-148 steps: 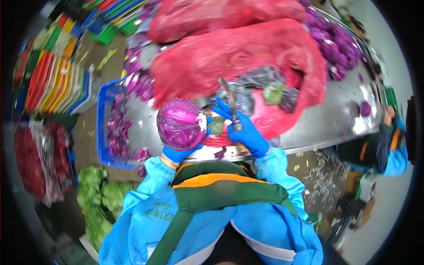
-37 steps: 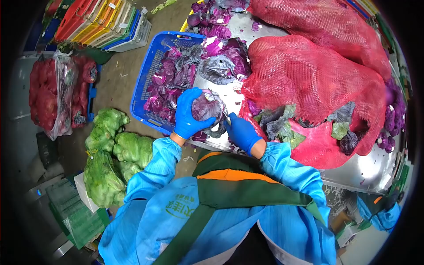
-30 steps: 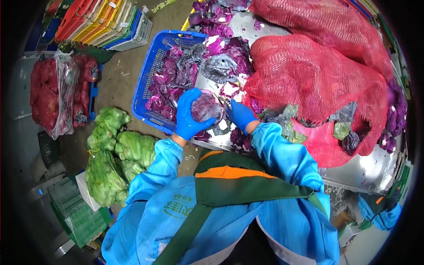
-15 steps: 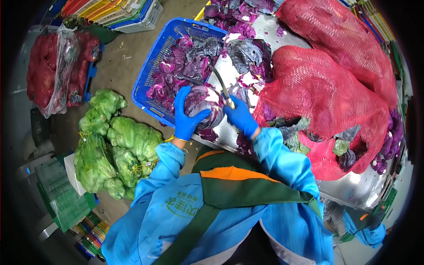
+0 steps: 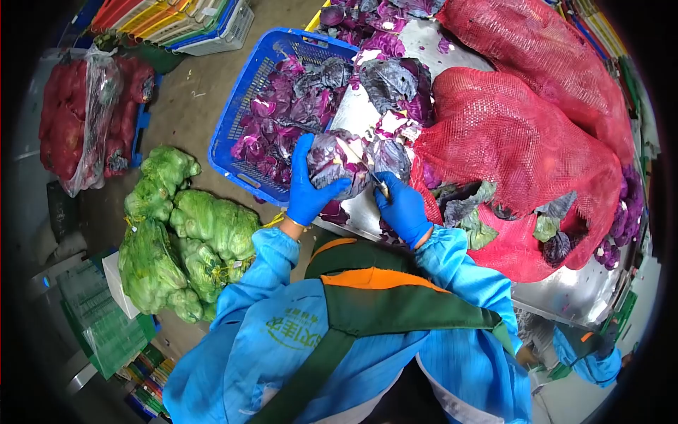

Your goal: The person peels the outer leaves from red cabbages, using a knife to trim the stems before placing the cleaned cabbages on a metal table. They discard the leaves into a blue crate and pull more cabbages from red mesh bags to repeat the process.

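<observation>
My left hand (image 5: 308, 189), in a blue glove, grips a red cabbage (image 5: 337, 160) from its left and lower side. Pale cut patches show on top of the cabbage. In my right hand (image 5: 404, 206), also gloved, is a knife (image 5: 382, 186), its blade mostly out of sight beside the cabbage. Another cabbage (image 5: 388, 159) lies just above my right hand on the metal table (image 5: 455, 63). A blue crate (image 5: 219, 141) with loose purple leaves stands left of the cabbage.
Red mesh sacks (image 5: 519, 134) lie on the table at the right. Bagged green vegetables (image 5: 212, 226) and a pile of red sacks (image 5: 63, 120) are on the left. Stacked crates (image 5: 233, 32) stand at the top left. Part of another person (image 5: 590, 357) shows at the lower right.
The cabbage and my left hand have shifted slightly right. My right hand has moved right and down, and the knife blade, raised and visible before, is now mostly hidden by the cabbage.
</observation>
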{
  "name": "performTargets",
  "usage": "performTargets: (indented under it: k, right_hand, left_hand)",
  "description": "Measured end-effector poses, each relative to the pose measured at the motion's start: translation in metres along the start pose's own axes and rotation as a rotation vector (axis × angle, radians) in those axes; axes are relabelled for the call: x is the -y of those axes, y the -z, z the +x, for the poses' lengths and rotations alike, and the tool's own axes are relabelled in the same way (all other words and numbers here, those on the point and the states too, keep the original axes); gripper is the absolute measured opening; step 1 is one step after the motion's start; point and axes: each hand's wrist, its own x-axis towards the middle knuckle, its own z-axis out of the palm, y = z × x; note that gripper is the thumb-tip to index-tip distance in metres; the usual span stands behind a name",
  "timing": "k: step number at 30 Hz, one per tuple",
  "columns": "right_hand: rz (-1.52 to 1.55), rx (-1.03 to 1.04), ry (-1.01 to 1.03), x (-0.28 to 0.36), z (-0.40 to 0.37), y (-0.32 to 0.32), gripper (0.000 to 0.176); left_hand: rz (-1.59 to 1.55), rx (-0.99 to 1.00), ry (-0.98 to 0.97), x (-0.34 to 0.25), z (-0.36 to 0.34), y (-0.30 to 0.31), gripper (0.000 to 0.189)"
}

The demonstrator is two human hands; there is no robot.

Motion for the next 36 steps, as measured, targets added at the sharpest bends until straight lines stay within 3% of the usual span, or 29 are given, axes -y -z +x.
performTargets:
  k: [3, 6, 8, 12, 14, 16, 17, 22, 24, 26, 28, 30, 32, 34, 35, 36]
  right_hand:
    - [-0.114, 0.033, 0.084, 0.003, 0.005, 0.005, 0.022]
    - [-0.29, 0.155, -0.012, -0.009, 0.024, -0.001, 0.019]
    - [-0.254, 0.059, 0.102, -0.009, 0.033, -0.005, 0.017]
    - [-0.244, -0.024, 0.154, -0.019, 0.032, -0.01, 0.018]
    - [-0.326, 0.059, 0.079, -0.028, 0.053, -0.013, 0.019]
    - [-0.322, -0.079, 0.21, -0.032, 0.07, -0.018, 0.018]
    - [-0.432, -0.004, 0.166, -0.024, 0.073, -0.013, 0.018]
    - [-0.396, 0.08, 0.112, 0.003, 0.062, 0.004, 0.019]
    - [-0.383, 0.102, 0.006, -0.012, 0.056, 0.001, 0.019]
    - [-0.445, 0.062, 0.074, -0.043, 0.088, -0.01, 0.02]
    - [-0.522, 0.098, -0.195, -0.052, 0.124, -0.014, 0.022]
    - [-0.377, 0.05, -0.13, -0.043, 0.124, -0.002, 0.024]
    - [0.275, 0.051, -0.088, -0.06, 0.13, -0.008, 0.029]
    - [0.644, 0.185, -0.068, -0.066, 0.121, -0.027, 0.038]
    - [0.695, 0.182, -0.072, -0.043, 0.11, -0.029, 0.044]
    - [0.682, 0.315, -0.454, -0.012, 0.099, -0.021, 0.046]
  left_hand:
    - [0.007, -0.006, -0.024, 0.004, 0.014, -0.003, 0.098]
    - [0.055, -0.027, -0.088, 0.003, 0.028, -0.006, 0.091]
    - [-0.083, -0.006, 0.093, 0.006, 0.037, -0.002, 0.09]
    - [0.015, 0.067, 0.036, -0.002, 0.047, 0.001, 0.086]
    - [0.067, 0.062, 0.002, 0.002, 0.048, -0.002, 0.084]
    - [-0.093, 0.009, 0.157, 0.01, 0.052, -0.005, 0.084]
    - [-0.046, -0.013, 0.15, 0.012, 0.054, -0.006, 0.082]
    - [-0.069, 0.045, 0.195, 0.011, 0.072, -0.003, 0.083]
    - [-0.056, 0.073, 0.205, 0.002, 0.073, -0.003, 0.083]
    - [-0.079, 0.093, 0.193, -0.004, 0.069, -0.004, 0.084]
    - [0.003, 0.173, -0.101, 0.002, 0.052, 0.001, 0.085]
    - [0.016, 0.195, -0.063, 0.005, 0.033, 0.009, 0.091]
    - [0.221, 0.058, -0.104, 0.011, 0.021, 0.019, 0.101]
    - [0.266, -0.003, -0.033, 0.018, -0.002, 0.021, 0.107]
    - [-0.059, -0.075, 0.178, 0.019, -0.014, 0.014, 0.109]
    - [-0.392, -0.146, 0.386, 0.017, -0.024, 0.003, 0.111]
